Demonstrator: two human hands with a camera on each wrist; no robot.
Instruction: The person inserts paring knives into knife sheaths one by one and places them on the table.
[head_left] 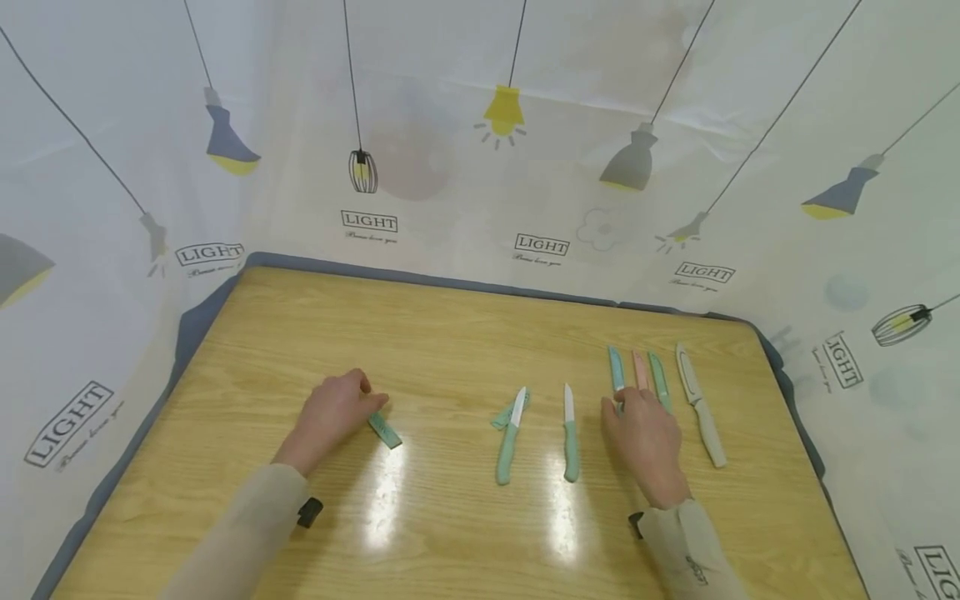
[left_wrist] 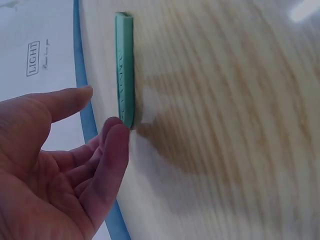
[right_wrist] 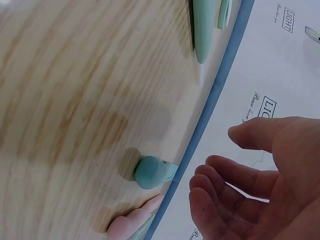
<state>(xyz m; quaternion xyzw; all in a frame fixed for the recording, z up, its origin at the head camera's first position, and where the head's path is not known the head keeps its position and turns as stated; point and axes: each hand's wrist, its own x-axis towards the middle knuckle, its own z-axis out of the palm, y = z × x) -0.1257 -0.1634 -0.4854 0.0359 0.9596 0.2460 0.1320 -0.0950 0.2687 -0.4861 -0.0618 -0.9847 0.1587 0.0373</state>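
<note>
My left hand (head_left: pixel 341 412) is at the near left beside a green blade sheath (left_wrist: pixel 125 70). In the left wrist view its thumb and fingers (left_wrist: pixel 115 160) are apart, with fingertips right at one end of the sheath. My right hand (head_left: pixel 647 437) hovers over the handle ends of a row of covered knives, its fingers loosely bent and nothing between them. Nearest to it is a blue knife (right_wrist: pixel 150 172); a pink knife (right_wrist: pixel 122 227) lies alongside. A green knife (head_left: pixel 659 379) is partly hidden by the hand.
Two green-handled knives with bare blades lie mid-table, the left knife (head_left: pixel 506 458) across another green sheath (head_left: pixel 501 419), the right knife (head_left: pixel 572 454) apart from it. A larger pale-handled knife (head_left: pixel 708 429) lies at the right. A printed curtain (head_left: pixel 450 225) surrounds the wooden table (head_left: pixel 450 533).
</note>
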